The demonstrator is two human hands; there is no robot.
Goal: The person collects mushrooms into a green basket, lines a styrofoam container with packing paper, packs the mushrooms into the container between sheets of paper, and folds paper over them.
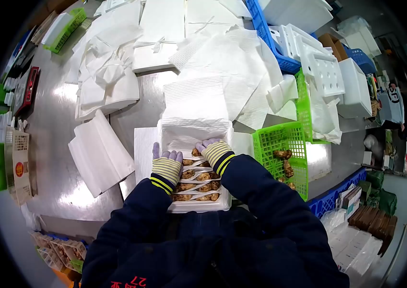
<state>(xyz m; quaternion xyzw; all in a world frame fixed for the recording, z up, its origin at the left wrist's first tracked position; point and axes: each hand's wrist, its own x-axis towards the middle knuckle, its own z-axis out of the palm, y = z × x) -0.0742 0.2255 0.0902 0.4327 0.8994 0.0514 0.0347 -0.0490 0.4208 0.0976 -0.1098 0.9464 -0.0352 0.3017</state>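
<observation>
Grip of the left hand [167, 163] was spread, the thumb apart from the fingers, over the left wall of a white foam box [198, 207], a position that probably steadied that side. Grip of the right hand [211, 149] reached over the opposite wall, its fingertips beside a single mushroom [195, 152]; whether they pinched it could not be told. Nearer the body, the box held rows of mushrooms [209, 186], with white strips [196, 192] laid between them, presumably to stop one row rubbing against the next. At the far end, a paper liner [194, 98] extended outward, which left the interior within reach. Just right of the box, a green basket [266, 137] held more mushrooms, conveniently near the right arm. Folded paper [100, 153] lay to the left on the metal bench [52, 168], beside the working area rather than under the hands.
</observation>
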